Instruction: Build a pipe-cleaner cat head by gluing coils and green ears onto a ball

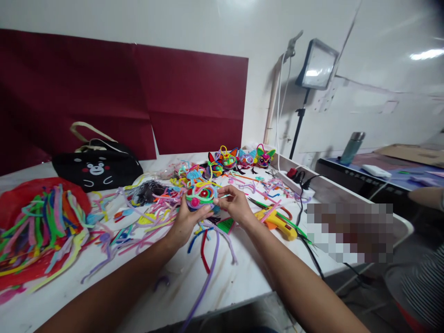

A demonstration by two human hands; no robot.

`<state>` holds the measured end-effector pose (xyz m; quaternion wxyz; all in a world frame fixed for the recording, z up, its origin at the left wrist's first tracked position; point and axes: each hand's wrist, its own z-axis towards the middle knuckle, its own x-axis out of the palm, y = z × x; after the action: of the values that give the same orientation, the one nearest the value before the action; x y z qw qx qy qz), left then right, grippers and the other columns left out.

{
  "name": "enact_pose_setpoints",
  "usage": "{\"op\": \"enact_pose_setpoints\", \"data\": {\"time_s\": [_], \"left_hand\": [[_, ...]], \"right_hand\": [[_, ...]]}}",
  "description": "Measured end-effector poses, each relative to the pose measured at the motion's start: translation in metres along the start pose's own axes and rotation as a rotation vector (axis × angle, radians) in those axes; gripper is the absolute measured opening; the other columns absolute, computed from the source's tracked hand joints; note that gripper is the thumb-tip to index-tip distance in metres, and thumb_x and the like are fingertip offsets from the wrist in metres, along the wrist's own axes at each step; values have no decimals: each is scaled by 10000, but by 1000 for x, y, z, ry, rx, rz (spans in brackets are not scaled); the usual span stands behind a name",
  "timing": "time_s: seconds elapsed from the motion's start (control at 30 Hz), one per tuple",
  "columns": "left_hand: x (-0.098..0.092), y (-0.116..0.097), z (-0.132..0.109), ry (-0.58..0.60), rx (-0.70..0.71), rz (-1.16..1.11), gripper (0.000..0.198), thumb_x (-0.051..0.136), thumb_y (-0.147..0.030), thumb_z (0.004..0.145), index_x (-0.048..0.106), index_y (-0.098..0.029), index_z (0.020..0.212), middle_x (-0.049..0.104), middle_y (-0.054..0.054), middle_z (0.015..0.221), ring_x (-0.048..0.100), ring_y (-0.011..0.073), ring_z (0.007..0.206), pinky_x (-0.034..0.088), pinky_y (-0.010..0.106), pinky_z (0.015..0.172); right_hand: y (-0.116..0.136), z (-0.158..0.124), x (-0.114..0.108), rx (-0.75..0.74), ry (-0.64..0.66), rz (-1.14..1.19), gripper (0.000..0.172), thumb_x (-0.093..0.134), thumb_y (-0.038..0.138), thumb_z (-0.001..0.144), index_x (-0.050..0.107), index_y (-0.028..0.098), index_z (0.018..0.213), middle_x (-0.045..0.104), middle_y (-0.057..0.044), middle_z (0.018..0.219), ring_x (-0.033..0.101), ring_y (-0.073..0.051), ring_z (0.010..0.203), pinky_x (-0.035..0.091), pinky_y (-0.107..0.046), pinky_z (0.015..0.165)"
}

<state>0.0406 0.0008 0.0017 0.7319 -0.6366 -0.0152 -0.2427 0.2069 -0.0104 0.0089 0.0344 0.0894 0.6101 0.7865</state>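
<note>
A colourful pipe-cleaner animal-face ornament [201, 195], with red-and-green coiled eyes and a pink ball nose, is held above the cluttered table. My left hand [190, 223] grips it from the lower left, thumb across its lower front. At its right edge my right hand [233, 201] has fingers and thumb closed together on the side of the ornament; what exactly lies between the fingertips is too small to tell. Just right of my right hand lie a yellow glue gun [282, 225] and scissors with orange handles [286, 212]. Loose pipe cleaners [204, 259] lie below.
Several finished-looking animal-face ornaments [247, 158] stand at the back. A red bag of pipe cleaners [74, 185] and a black bag [118, 162] occupy the left. A power strip [294, 182] with cables, a lamp on a stand [318, 64] and another person's arm [426, 199] are at right.
</note>
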Motion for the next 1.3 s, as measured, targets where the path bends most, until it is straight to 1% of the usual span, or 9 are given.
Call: {"op": "enact_pose_setpoints", "data": {"time_s": [0.13, 0.23, 0.37, 0.5, 0.73, 0.87, 1.07, 1.3], "left_hand": [[1, 1, 0, -31, 11, 28, 793, 899, -247, 654, 466, -288, 1318, 725, 35, 1148, 737, 223, 951, 630, 387, 813], [0, 3, 2, -48, 23, 38, 807, 907, -264, 640, 470, -270, 1318, 723, 53, 1165, 735, 233, 974, 624, 390, 827], [-1, 5, 5, -64, 42, 39, 827, 926, -282, 608, 485, -244, 1307, 725, 68, 1182, 721, 255, 1049, 593, 420, 921], [-2, 5, 5, -74, 45, 35, 766, 914, -293, 620, 519, -227, 1272, 729, 76, 1199, 718, 262, 1071, 562, 450, 987], [-2, 3, 4, -90, 26, 29, 689, 883, -274, 638, 544, -227, 1236, 741, 74, 1187, 730, 271, 1049, 599, 449, 917], [0, 2, 4, -76, 19, 19, 691, 874, -266, 638, 537, -237, 1241, 739, 63, 1208, 731, 265, 1062, 600, 443, 929], [1, 0, 3, -53, 12, 18, 701, 872, -281, 643, 536, -241, 1257, 752, 57, 1182, 740, 269, 1036, 599, 460, 931], [0, 1, 3, -53, 5, 26, 707, 877, -286, 641, 545, -234, 1264, 747, 64, 1200, 737, 273, 1045, 599, 447, 926]], "right_hand": [[-1, -1, 2, -2, 3, 0, 586, 909, 489, 459, 630, 195, 883, 618, 12, 841, 547, -109, 615, 463, -279, 588], [-2, -2, 3, -4, 7, -8, 582, 902, 505, 476, 628, 195, 886, 611, 3, 847, 553, -122, 644, 474, -287, 598], [-3, -4, 4, -8, 16, -26, 558, 897, 500, 507, 633, 199, 895, 605, 3, 844, 548, -124, 650, 466, -281, 589], [-1, -6, 4, -16, 18, -42, 533, 892, 500, 525, 637, 201, 885, 597, 9, 830, 536, -119, 640, 457, -277, 583], [1, -8, 5, -36, 28, -42, 527, 877, 505, 545, 636, 195, 897, 595, 9, 832, 536, -113, 639, 455, -271, 589], [2, -9, 4, -46, 25, -51, 522, 867, 504, 555, 640, 195, 908, 596, 7, 827, 539, -118, 644, 455, -273, 593], [5, -10, 3, -81, 19, -86, 476, 856, 486, 581, 637, 211, 902, 600, 15, 811, 547, -124, 653, 458, -275, 617], [5, -11, 1, -95, 26, -118, 482, 856, 501, 593, 633, 210, 907, 610, 8, 807, 555, -136, 669, 464, -285, 635]]}}
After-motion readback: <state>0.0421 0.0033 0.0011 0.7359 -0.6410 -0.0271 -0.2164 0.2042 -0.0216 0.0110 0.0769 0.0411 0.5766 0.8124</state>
